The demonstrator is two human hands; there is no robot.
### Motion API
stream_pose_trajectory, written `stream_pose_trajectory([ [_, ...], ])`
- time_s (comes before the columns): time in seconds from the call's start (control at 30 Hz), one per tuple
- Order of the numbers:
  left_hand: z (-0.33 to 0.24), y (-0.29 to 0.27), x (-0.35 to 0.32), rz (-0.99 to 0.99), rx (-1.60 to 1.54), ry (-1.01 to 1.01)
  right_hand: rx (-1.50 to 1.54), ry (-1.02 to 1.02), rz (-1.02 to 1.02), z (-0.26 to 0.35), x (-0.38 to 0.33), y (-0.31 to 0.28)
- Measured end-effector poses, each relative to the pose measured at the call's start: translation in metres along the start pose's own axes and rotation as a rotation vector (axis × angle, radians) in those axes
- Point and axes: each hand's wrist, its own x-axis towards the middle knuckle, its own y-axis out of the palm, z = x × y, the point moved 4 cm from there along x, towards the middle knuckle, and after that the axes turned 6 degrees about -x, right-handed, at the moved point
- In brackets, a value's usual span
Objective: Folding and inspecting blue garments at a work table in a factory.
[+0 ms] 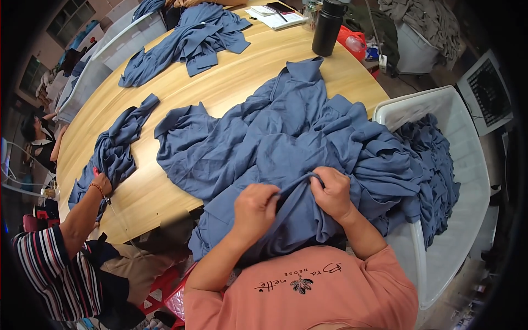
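A large blue-grey garment (275, 132) lies spread and rumpled over the near part of the wooden table, its lower part draping over the edge toward me. My left hand (256, 209) is closed, pinching a fold of the cloth. A short way to the right, my right hand (331, 192) grips a raised edge of the same garment between thumb and fingers. The cloth between both hands is lifted into a ridge. More of this blue-grey fabric bunches up on the right and runs to the bin's rim.
A white plastic bin (467, 181) holding blue garments (432, 176) stands at my right. On the wooden table (181, 88) are another garment pile (192, 41), a black bottle (329, 27) and a notebook (278, 19). At left, a co-worker's hand (100, 184) works on a blue garment (115, 146).
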Motion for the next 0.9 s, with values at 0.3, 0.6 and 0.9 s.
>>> stream_pose_trajectory([
  [0.3,0.027,0.001,-0.011,0.158,-0.157,-0.232,0.010,-0.561,0.291,0.065,0.002,0.001],
  [0.6,0.034,0.000,-0.013,0.125,-0.595,-0.479,-0.087,-0.542,0.417,0.051,0.001,0.012],
  [0.9,0.044,0.015,-0.025,0.179,-0.425,-0.414,0.018,-0.612,0.320,0.059,0.003,0.004],
])
